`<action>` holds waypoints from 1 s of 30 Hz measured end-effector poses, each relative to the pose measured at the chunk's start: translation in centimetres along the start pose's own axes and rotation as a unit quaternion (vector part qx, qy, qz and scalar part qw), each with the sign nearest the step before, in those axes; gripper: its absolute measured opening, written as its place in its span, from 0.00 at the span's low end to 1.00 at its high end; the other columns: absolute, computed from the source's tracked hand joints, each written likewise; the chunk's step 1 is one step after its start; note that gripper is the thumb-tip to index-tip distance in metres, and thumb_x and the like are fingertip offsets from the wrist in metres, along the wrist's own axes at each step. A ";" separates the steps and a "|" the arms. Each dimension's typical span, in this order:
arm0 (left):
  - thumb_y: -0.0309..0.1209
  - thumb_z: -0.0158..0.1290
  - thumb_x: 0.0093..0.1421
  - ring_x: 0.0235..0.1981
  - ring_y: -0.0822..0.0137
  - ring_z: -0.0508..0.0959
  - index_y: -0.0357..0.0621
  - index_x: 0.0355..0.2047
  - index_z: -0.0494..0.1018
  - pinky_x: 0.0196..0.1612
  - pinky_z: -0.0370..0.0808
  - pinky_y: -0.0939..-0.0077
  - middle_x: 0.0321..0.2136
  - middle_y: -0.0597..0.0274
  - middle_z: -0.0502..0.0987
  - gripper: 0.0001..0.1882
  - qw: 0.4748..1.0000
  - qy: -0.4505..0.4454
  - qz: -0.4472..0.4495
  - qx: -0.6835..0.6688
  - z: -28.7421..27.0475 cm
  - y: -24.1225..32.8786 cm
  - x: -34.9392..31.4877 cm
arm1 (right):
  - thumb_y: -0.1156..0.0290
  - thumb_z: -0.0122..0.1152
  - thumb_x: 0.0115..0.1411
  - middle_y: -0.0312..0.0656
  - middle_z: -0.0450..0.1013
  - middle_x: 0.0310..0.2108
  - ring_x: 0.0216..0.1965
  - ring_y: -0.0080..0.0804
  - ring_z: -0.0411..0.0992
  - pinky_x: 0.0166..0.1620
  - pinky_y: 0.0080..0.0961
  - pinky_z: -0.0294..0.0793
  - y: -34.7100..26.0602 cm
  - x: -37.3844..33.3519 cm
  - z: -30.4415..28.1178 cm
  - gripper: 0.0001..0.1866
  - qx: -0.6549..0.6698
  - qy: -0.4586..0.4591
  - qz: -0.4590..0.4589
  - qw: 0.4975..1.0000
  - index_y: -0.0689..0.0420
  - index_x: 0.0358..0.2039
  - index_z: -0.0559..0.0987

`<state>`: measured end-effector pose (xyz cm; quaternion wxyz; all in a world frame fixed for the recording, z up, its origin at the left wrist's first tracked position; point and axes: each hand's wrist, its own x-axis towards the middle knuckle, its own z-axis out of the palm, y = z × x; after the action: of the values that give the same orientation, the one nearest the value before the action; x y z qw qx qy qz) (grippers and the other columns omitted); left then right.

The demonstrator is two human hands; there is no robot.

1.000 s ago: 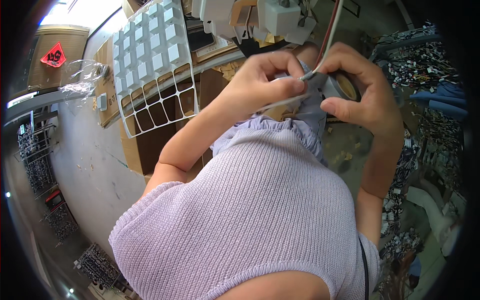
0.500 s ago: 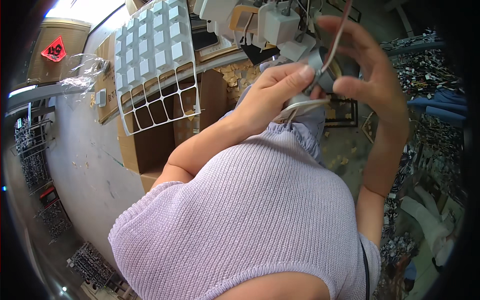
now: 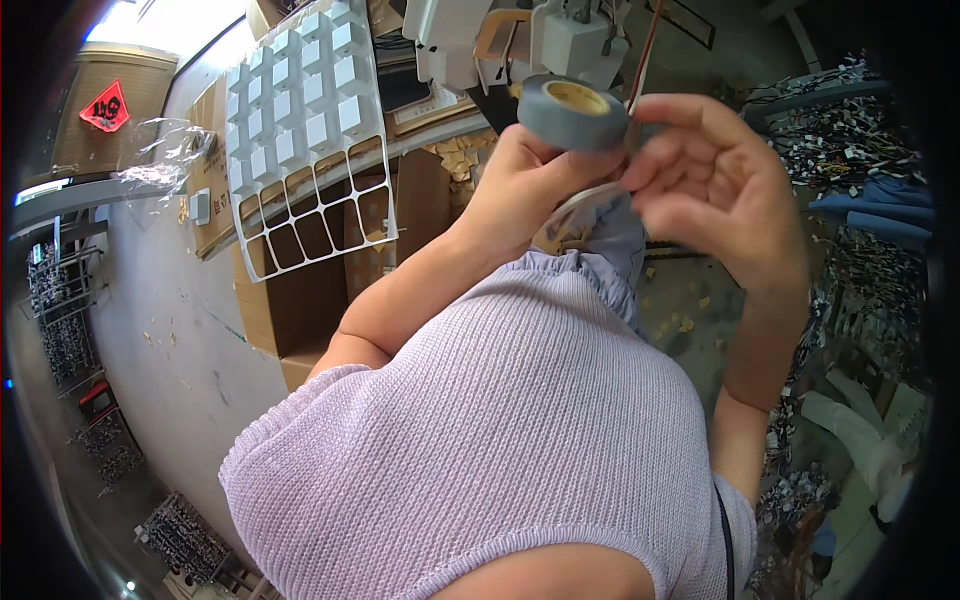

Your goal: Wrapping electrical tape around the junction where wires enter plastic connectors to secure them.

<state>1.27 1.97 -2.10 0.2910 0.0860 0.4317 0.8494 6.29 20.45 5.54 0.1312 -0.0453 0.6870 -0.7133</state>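
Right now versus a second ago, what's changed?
Tape roll moved left, out of the right hand, to just above the left hand's thumb. The right hand seems to have let go; its fingers are curled near the wires. Whether the left grips the roll is unclear. Unchanged: wires run up between the hands, box in place.

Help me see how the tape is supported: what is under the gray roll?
Just below the gray roll, the left hand shows, with white wire lower in the picture. The roll's underside and anything pinched there are hidden by roll and hand.
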 end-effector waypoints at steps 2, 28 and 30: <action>0.30 0.54 0.60 0.34 0.73 0.79 0.35 0.37 0.77 0.36 0.77 0.78 0.33 0.57 0.80 0.10 0.987 -0.096 -0.082 -0.101 -0.2 0.2 -0.1 | 0.72 0.72 0.47 0.40 0.73 0.37 0.41 0.22 0.72 0.42 0.20 0.73 1.1 1.6 0.3 0.29 -0.171 0.109 -0.081 0.976 0.62 0.49 0.70; 0.31 0.57 0.58 0.32 0.70 0.79 0.34 0.33 0.77 0.37 0.75 0.78 0.31 0.56 0.78 0.10 0.983 -0.086 -0.159 0.039 -0.9 4.2 -1.0 | 0.70 0.61 0.55 0.44 0.73 0.41 0.46 0.35 0.71 0.50 0.30 0.67 1.0 4.2 -0.3 0.09 -0.230 -0.078 -0.205 0.948 0.60 0.35 0.79; 0.31 0.58 0.58 0.35 0.75 0.74 0.34 0.33 0.78 0.39 0.69 0.81 0.32 0.65 0.75 0.10 0.976 -0.077 -0.032 0.203 -1.0 4.8 -1.0 | 0.68 0.62 0.54 0.41 0.74 0.40 0.44 0.37 0.71 0.48 0.33 0.65 0.6 3.1 0.2 0.09 -0.311 -0.019 -0.257 0.915 0.57 0.34 0.78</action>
<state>-0.36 -1.47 1.18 0.3267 0.1947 0.5743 0.7249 3.40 19.48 4.63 -0.0639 -0.2721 0.8363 -0.4717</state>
